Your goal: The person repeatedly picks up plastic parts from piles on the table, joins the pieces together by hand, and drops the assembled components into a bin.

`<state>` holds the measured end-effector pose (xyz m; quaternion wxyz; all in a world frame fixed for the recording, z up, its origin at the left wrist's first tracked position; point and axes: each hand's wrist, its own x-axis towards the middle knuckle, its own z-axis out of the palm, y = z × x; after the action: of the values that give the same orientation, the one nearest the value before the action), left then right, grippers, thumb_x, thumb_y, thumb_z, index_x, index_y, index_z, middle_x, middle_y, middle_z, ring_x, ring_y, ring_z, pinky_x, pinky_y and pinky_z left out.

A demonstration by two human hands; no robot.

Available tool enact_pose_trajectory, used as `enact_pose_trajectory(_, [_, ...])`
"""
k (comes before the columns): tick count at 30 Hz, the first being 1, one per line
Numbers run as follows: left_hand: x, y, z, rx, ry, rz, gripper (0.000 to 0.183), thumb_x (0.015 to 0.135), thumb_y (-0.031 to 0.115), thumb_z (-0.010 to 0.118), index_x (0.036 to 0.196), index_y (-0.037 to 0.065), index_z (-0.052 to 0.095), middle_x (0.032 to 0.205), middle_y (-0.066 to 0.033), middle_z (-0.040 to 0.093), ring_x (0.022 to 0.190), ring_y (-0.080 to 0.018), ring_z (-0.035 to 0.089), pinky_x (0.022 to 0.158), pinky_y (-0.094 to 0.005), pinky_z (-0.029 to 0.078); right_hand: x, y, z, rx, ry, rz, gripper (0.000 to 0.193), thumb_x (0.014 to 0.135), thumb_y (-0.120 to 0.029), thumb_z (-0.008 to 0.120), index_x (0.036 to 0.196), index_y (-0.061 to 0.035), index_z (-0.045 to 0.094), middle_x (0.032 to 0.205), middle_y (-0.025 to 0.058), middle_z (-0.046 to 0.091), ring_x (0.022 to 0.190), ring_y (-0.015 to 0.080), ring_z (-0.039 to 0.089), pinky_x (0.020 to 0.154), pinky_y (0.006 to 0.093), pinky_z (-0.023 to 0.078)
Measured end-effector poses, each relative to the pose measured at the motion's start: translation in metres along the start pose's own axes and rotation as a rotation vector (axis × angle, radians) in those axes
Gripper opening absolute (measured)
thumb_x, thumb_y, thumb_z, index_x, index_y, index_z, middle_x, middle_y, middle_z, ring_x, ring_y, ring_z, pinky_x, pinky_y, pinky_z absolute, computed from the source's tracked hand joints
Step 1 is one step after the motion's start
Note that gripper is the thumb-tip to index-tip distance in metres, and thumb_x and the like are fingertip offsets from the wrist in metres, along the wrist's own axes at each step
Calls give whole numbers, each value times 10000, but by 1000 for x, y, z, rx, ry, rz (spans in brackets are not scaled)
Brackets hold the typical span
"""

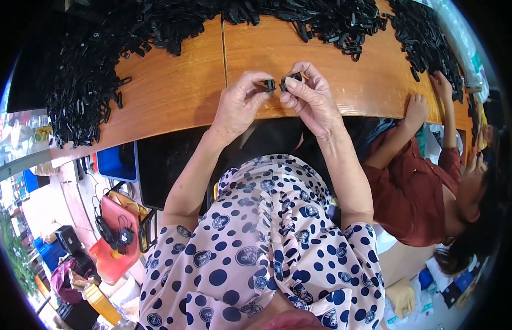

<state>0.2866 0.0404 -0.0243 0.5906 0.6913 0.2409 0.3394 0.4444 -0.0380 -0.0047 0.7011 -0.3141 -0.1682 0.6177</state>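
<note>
Over the near edge of the wooden table, my left hand (240, 105) pinches a small black plastic piece (270, 86) between thumb and fingertips. Close beside it, my right hand (312, 100) grips another black plastic piece (296, 77), its thumb pressed on the part. A narrow gap separates the two pieces, which look like halves of a clip or buckle, though they are too small to tell surely. Both hands are closed and raised slightly above the tabletop.
Heaps of black plastic parts (83, 82) line the left and far sides of the wooden table (179, 88). At the right, a person in a dark red shirt (413, 192) rests hands by the table edge. A blue bin (117, 162) and a red stool (119, 242) stand lower left.
</note>
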Motion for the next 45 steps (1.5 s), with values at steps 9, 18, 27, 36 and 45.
enact_pose_trajectory(9, [-6, 13, 11, 202, -11, 112, 281, 773, -53, 645, 1030, 44, 581, 899, -82, 618, 781, -178, 633, 691, -270, 515, -14, 7, -5, 54, 32, -15, 208, 820, -33, 670, 963, -40, 519, 773, 109, 649, 643, 166, 659, 535, 223, 537])
enact_pose_trajectory(18, [-13, 25, 6, 478, 2, 268, 272, 752, -11, 661, 1005, 56, 587, 871, -99, 620, 760, -244, 632, 650, -302, 515, -24, 6, 2, -277, 142, -68, 225, 806, -102, 715, 896, -58, 513, 700, 28, 562, 498, 64, 473, 407, 177, 315])
enact_pose_trajectory(27, [-14, 24, -3, 681, -72, 401, 249, 727, 46, 701, 958, 44, 605, 865, -117, 648, 761, -276, 639, 639, -330, 509, -24, 0, -11, -371, 61, 236, 190, 829, -132, 696, 904, -65, 535, 681, -20, 498, 493, 37, 391, 403, 183, 255])
enact_pose_trajectory(36, [-9, 15, 10, -26, 8, -17, 219, 807, -12, 654, 1018, -3, 592, 931, -65, 614, 803, -137, 619, 731, -247, 516, -16, -5, -4, -93, -78, 450, 351, 889, -367, 597, 1084, -86, 519, 934, 70, 612, 715, 157, 639, 467, 196, 415])
enact_pose_trajectory(45, [12, 19, 16, -661, -34, -403, 390, 899, 219, 603, 1227, 26, 520, 941, -1, 574, 715, -47, 527, 607, -153, 444, 1, 14, -20, -94, -183, 375, 398, 911, -459, 512, 985, -71, 567, 881, 73, 631, 693, 166, 620, 480, 221, 439])
